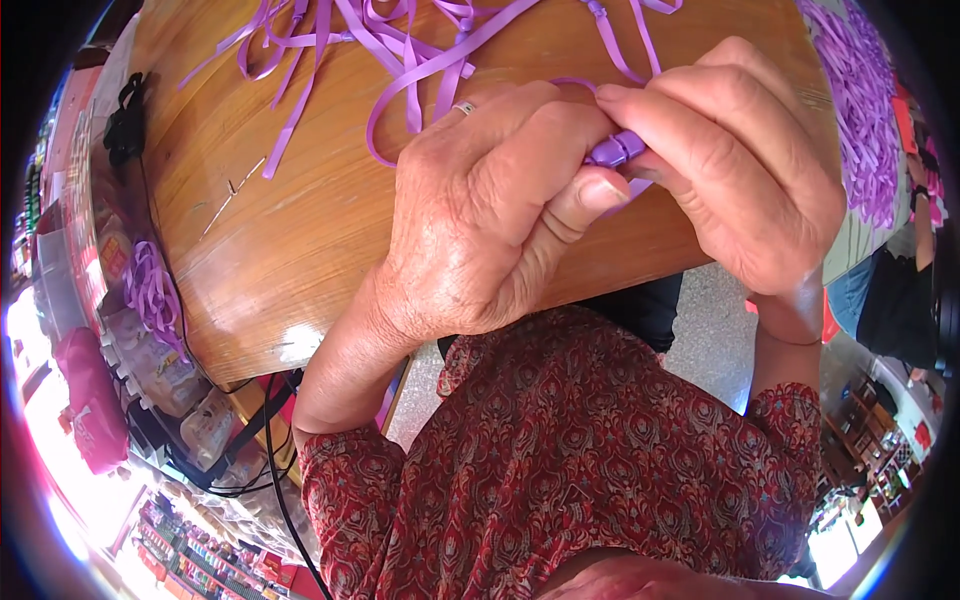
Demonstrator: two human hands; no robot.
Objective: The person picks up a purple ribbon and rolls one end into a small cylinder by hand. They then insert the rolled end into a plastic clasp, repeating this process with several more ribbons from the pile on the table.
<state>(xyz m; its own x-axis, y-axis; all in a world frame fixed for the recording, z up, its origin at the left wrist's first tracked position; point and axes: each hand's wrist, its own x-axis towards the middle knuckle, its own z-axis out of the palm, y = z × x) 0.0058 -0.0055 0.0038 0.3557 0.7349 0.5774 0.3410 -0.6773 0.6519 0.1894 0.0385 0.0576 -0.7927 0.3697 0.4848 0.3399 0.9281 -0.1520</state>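
Observation:
A small purple plastic clasp (615, 150) on purple ribbon is held between my two hands above the wooden table (290, 220). My left hand (490, 200) is closed, its thumb and forefinger pinching the clasp's left end. From the other side, the closed fingers of my right hand (745, 165) grip the clasp and the ribbon by it; those fingertips are partly hidden. A loop of the purple ribbon (375, 125) curves out behind my left hand. Beyond my hands lie several loose purple ribbon straps (320, 50) with similar small clasps.
A thick bundle of purple ribbons (850, 110) lies at the far right. On the table's left are a thin metal pin-like piece (232, 196) and a black cable (150, 190). More purple ribbon (150, 290) and a pink pouch (90, 400) are beyond the left edge. Another person (895, 300) is at right.

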